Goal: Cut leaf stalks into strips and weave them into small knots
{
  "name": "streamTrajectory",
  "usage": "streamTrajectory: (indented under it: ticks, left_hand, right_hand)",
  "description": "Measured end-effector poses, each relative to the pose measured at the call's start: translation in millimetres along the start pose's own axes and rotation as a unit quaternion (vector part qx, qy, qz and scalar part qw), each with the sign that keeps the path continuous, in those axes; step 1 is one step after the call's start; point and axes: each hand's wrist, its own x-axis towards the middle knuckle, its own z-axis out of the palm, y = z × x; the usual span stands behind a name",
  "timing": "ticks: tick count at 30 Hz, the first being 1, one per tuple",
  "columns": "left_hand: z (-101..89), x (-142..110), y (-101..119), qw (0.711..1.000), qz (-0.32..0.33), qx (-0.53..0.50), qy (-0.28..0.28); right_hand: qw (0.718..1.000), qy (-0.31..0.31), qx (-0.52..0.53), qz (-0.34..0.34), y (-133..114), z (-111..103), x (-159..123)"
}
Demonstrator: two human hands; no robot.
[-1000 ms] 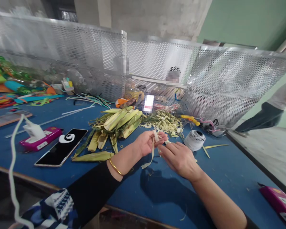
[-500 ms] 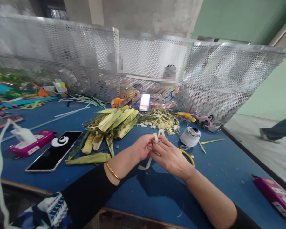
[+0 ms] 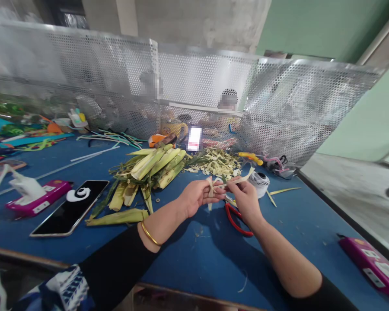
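My left hand point(image 3: 196, 196) has its thumb and fingers closed on a pale strip of corn husk point(image 3: 248, 174) that is looped near the fingertips. The strip's other end is pinched in my right hand point(image 3: 247, 199), and it spans the short gap between the hands. Below them on the blue table point(image 3: 197, 263) lies a red-handled cutting tool point(image 3: 232, 223), its head partly covered by my fingers. Beyond my left hand is a pile of green-yellow corn husks point(image 3: 154, 164). Several curled husk scraps point(image 3: 218, 164) are heaped behind the hands.
A white thread spool point(image 3: 259, 185) stands just past my right hand. To the left are a phone point(image 3: 71, 211) and a magenta power strip point(image 3: 40, 199); another power strip point(image 3: 372, 265) sits at right. A perforated metal screen point(image 3: 201, 77) borders the table's back.
My right hand has moved right, apart from my left, drawing the strip's end out sideways. The red handles now show beneath the hands. The camera has shifted slightly.
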Motion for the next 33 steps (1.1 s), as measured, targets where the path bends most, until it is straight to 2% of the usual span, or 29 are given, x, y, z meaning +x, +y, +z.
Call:
streamTrajectory:
  ticks: [4, 8, 12, 15, 17, 20, 22, 24, 27, 29, 31, 33]
  left_hand:
    - [-4.2, 3.1, 0.0, 0.999, -0.015, -0.037, -0.033]
    - [-6.9, 3.6, 2.4, 0.996, -0.019, -0.065, -0.051]
    - [-8.7, 2.4, 8.6, 0.999, 0.038, -0.019, 0.026]
    - [-10.5, 2.5, 10.8, 0.994, 0.069, 0.053, 0.07]
    - [-11.3, 2.7, 10.2, 0.99, 0.076, 0.097, 0.063]
    - [-11.7, 1.9, 7.7, 0.988, 0.068, 0.134, 0.022]
    - [-11.4, 0.4, 6.5, 0.988, 0.055, 0.142, -0.012]
    - [-10.8, -1.8, 6.1, 0.986, 0.043, 0.154, -0.051]
    - [-9.2, -5.7, 6.7, 0.978, 0.023, 0.181, -0.105]
    - [-8.0, -7.6, 7.0, 0.972, 0.003, 0.191, -0.135]
    - [-7.1, -8.4, 6.5, 0.968, -0.023, 0.191, -0.16]
    - [-6.7, -8.2, 5.1, 0.966, -0.046, 0.183, -0.178]
  right_hand:
    - [0.996, -0.035, 0.036, 0.073, 5.3, 2.4, 2.3]
    - [0.978, -0.143, 0.024, 0.149, 4.5, -0.3, 2.2]
    - [0.973, -0.177, -0.061, 0.133, -5.2, -9.1, 2.7]
    - [0.971, -0.222, -0.011, 0.091, -18.6, -16.5, 2.5]
    - [0.959, -0.269, 0.053, 0.075, -27.5, -20.8, 1.7]
    - [0.935, -0.308, 0.143, 0.101, -35.8, -25.2, 0.2]
    - [0.933, -0.295, 0.178, 0.108, -37.0, -25.5, -0.1]
    - [0.953, -0.244, 0.166, 0.076, -34.9, -23.8, 0.9]
    - [0.987, -0.136, 0.083, -0.037, -27.6, -18.9, 4.2]
    - [0.989, -0.094, 0.03, -0.107, -21.7, -15.3, 5.7]
    - [0.988, -0.091, -0.018, -0.125, -16.4, -12.0, 5.2]
    - [0.986, -0.106, -0.071, -0.105, -12.4, -9.1, 2.7]
